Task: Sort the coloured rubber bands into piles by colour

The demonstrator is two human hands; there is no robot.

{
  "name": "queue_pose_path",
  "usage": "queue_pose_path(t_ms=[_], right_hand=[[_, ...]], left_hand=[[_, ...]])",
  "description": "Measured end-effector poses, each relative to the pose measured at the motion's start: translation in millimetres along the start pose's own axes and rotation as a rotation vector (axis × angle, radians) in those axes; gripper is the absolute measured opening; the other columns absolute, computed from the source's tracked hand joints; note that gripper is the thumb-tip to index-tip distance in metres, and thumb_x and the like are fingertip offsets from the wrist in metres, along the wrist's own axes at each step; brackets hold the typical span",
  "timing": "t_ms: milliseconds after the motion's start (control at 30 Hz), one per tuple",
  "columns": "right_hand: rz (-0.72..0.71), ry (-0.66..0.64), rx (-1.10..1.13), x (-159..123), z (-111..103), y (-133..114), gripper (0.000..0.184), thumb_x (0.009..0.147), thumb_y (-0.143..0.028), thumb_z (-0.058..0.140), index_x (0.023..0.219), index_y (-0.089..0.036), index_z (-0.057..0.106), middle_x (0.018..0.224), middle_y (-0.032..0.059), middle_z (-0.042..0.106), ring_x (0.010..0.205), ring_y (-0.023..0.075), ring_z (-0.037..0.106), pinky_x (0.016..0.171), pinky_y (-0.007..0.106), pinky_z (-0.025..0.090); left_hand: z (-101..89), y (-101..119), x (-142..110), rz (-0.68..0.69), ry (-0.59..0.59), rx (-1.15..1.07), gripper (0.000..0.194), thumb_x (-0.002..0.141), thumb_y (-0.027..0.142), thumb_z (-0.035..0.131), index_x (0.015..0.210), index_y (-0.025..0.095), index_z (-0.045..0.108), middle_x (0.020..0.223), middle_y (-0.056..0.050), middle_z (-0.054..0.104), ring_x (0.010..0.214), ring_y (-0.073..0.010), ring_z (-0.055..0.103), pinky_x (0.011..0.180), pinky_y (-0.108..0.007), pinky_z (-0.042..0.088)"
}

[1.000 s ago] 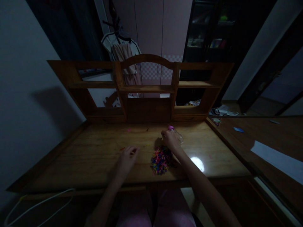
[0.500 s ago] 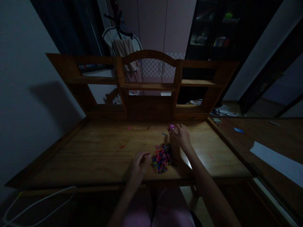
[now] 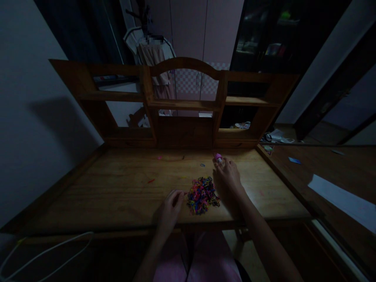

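On the wooden desk lies a pile of colourful small bands (image 3: 202,197), tangled together, possibly rubber bands. Just left of the pile is my left hand (image 3: 172,205), its thumb and fingers closed in a pinch; a reddish bit shows at the fingertips, too small to name. My right hand (image 3: 230,174) is beyond the pile to the right, its fingers bent round a small pink-and-white object (image 3: 218,157). The fingers partly cover that object. One loose blue-grey band (image 3: 202,165) rests between the pile and the desk's back.
A wooden shelf unit (image 3: 185,133) rises along the back of the desk (image 3: 123,196). Scattered on the desktop are a red piece (image 3: 150,181), a pink bit (image 3: 159,158) and a dark bit (image 3: 183,157). White paper (image 3: 343,199) lies on the surface at right.
My right hand has shifted slightly right, and the pink-and-white object has moved with it. My left hand stays by the pile, its fingertips drawn closer together. The view has tilted a little.
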State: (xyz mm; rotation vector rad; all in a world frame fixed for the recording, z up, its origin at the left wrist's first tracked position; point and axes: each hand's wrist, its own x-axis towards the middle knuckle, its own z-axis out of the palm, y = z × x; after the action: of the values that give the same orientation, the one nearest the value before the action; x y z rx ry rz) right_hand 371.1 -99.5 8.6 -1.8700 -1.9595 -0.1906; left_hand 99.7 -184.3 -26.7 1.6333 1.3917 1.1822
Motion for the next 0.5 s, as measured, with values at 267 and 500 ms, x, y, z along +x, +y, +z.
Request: queue_pose_path(t_ms=[267, 500], right_hand=[[0.22, 0.045, 0.047, 3.2, 9.1, 0.6, 0.045, 0.091, -0.05, 0.048, 0.124, -0.02, 0.052, 0.103, 0.0119, 0.061, 0.096, 0.0252, 0.057, 0.076, 0.032, 0.043], [0.077, 0.237, 0.245, 7.1, -22.2, -14.4, 0.05, 0.089, -0.046, 0.051, 0.129, -0.016, 0.051, 0.115, 0.0167, 0.06, 0.105, 0.0292, 0.057, 0.087, 0.044, 0.047]], left_hand=[[-0.9, 0.0, -1.1, -0.011, 0.013, -0.008, 0.027, 0.092, 0.039, 0.048, 0.09, 0.022, 0.069, 0.098, -0.005, 0.07, 0.096, -0.0209, 0.064, 0.086, -0.03, 0.047], [-1.3, 0.6, -1.0, -0.032, 0.002, -0.026, 0.029, 0.091, 0.042, 0.048, 0.091, 0.021, 0.068, 0.1, -0.006, 0.07, 0.098, -0.0216, 0.064, 0.089, -0.031, 0.047]])
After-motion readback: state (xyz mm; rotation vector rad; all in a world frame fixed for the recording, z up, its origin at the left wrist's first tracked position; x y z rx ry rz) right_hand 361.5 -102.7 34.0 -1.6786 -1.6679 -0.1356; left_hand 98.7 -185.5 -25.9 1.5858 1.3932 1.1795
